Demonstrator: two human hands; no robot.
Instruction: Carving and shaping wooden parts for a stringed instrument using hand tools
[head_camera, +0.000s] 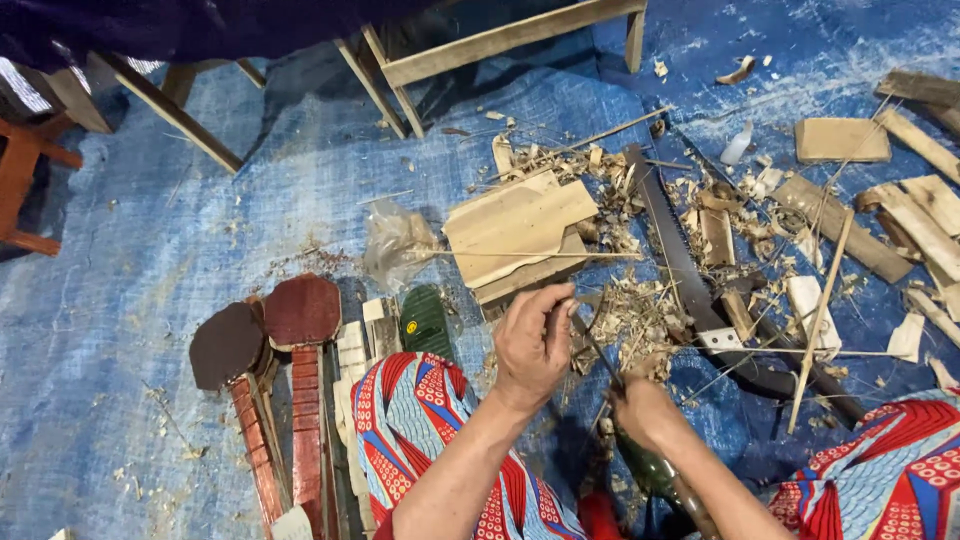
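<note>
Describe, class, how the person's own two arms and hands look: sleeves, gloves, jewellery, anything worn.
The left hand and right hand are bare: no gloves, rings or bracelets show. Both forearms are uncovered, with no sleeve in view. The only clothing visible is the red, blue and white patterned cloth over the knees.

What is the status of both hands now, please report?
Left hand pinches a thin wood sliver. Right hand grips a knife, blade at the sliver. Shavings pile and handsaw lie just ahead, not touched.

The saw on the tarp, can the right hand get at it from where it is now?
Probably yes: the saw lies bare just beyond the right hand, only shavings between them. But that hand already grips a knife.
</note>
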